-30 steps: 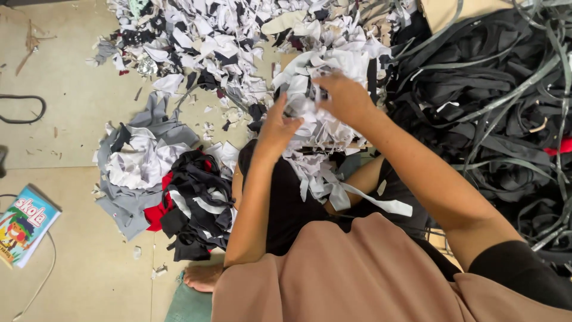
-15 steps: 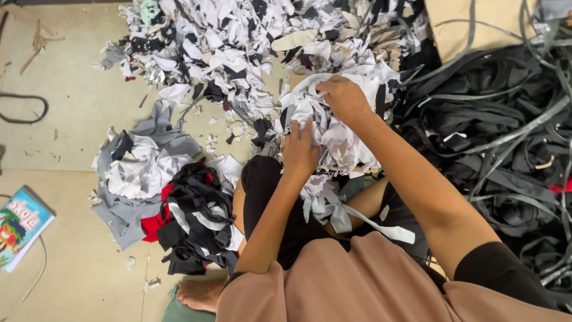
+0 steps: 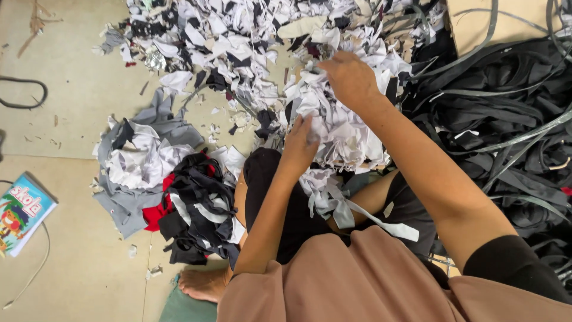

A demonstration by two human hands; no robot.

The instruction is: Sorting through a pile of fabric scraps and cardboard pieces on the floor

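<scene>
Our left hand (image 3: 301, 146) presses into the white scraps (image 3: 345, 128) on our lap; right hand (image 3: 351, 77) grips a bunch at the top. Sorted heap (image 3: 161, 185) sits left of our knee. Big mixed pile (image 3: 238, 42) ahead looks mostly unsorted.

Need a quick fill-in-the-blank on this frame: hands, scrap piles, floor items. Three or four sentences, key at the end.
1. Both hands, the left hand and the right hand, are in a bundle of mostly ____ fabric scraps.
2. The tangle of long strips on the person's right is mainly ____.
3. The small pile of dark scraps by the left knee lies on a ____ piece of cloth.
4. On the floor at the far left lies a colourful ____.

Missing words: white; black; red; booklet
</scene>
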